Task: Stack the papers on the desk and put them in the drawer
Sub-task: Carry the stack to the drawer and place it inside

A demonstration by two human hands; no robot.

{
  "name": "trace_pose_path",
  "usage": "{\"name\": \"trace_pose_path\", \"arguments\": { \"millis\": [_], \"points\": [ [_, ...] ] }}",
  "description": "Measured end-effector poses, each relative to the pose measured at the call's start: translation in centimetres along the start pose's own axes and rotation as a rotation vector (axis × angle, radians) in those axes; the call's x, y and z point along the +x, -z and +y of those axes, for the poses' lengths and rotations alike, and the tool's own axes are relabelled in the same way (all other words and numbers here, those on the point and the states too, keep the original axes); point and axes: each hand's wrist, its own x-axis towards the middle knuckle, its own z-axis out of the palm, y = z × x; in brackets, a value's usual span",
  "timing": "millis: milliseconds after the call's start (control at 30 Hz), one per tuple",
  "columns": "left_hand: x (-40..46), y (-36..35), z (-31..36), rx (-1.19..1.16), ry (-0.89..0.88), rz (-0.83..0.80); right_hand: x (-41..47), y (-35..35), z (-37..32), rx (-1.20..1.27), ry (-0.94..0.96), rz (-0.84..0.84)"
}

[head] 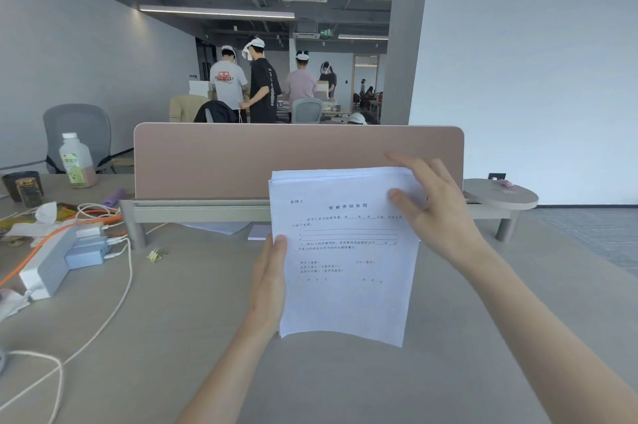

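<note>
Standing behind papers [345,268]: pink divider [241,161].

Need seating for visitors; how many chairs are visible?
4: grey chair far left; beyond the divider, beige chair, jacket-draped chair, second grey chair. Others may be hidden.

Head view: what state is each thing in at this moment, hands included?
stack of papers, held upright over the desk, printed side toward the camera
left hand, grips the stack's left edge
right hand, pinches its top right corner
loose sheet, flat on the desk under the shelf
bottle, upright, cap on
power strip, lying on the desk, chargers plugged in
binder clip, lying loose on the desk
</note>
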Motion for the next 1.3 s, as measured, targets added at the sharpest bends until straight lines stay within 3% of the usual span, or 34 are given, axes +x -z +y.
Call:
{"name": "trace_pose_path", "arguments": {
  "millis": [233, 400, 467, 733, 1133, 1300],
  "points": [
    [0.0, 0.4, -1.5, 0.045, 0.065, -0.038, -0.4, -0.4, 0.5, 0.009, -0.052, 0.016],
    [-0.2, 0.7, -2.5, 0.1, 0.116, -0.051, -3.8, -2.7, 1.4, 0.619, -0.448, 0.012],
    [-0.3, 0.5, -2.7, 0.121, 0.131, -0.061, -5.7, -4.4, 1.8, 0.695, -0.593, 0.021],
    [-1.0, -0.7, -3.1, 0.19, 0.069, 0.017, -7.7, -6.7, 2.8, 0.609, -0.601, 0.104],
    [-0.8, -2.3, -5.9, 0.242, 0.015, 0.146, -10.2, -7.9, 6.3, 0.532, -0.722, -0.002],
    [-0.3, -2.8, -5.1, 0.245, 0.109, 0.14, -9.1, -6.2, 6.7, 0.444, -0.756, -0.068]
  ]
}}
